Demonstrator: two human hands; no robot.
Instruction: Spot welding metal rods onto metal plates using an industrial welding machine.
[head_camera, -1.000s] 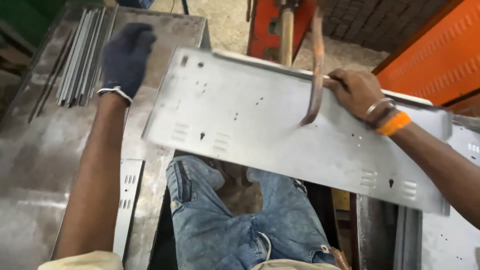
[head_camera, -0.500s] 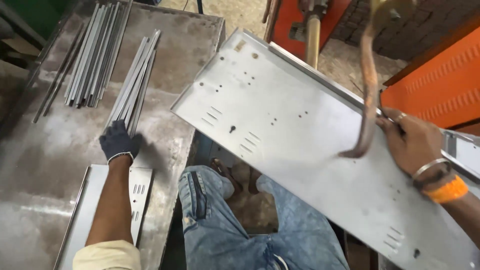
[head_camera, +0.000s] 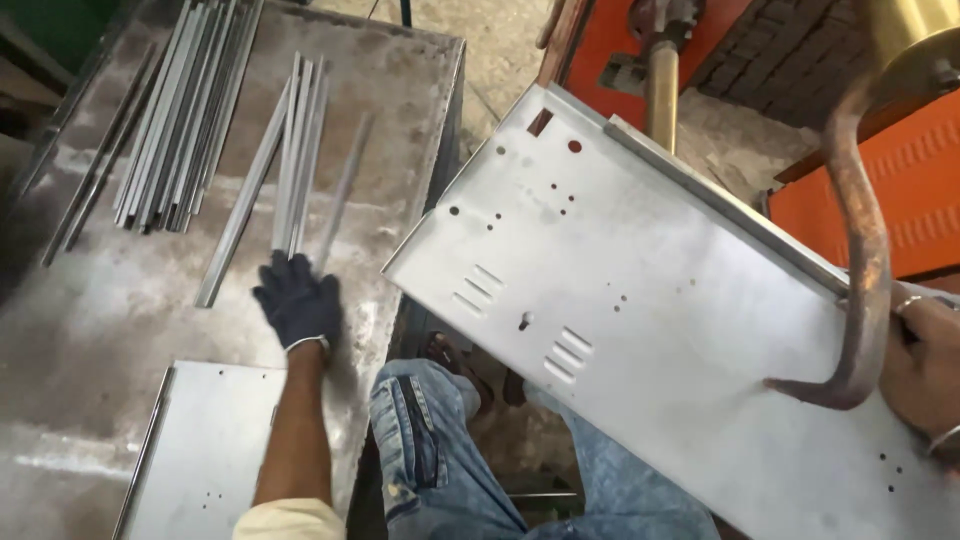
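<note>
- Metal strips lie loose on the tabletop; the gloved left hand, fingers spread and empty, rests just below them and could knock them askew.
- Perforated sheet panel hangs tilted off the tabletop's edge.
- Right hand grips its far edge beside the curved copper arm; one-handed, the panel may slip.

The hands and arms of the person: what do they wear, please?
The left hand wears a dark blue knitted glove with a pale cuff edge; the forearm is bare, and a short cream sleeve shows near the shoulder. The right hand is ungloved, with a ring on one finger and a thin metal bangle at the wrist. Its arm is out of view.
</note>
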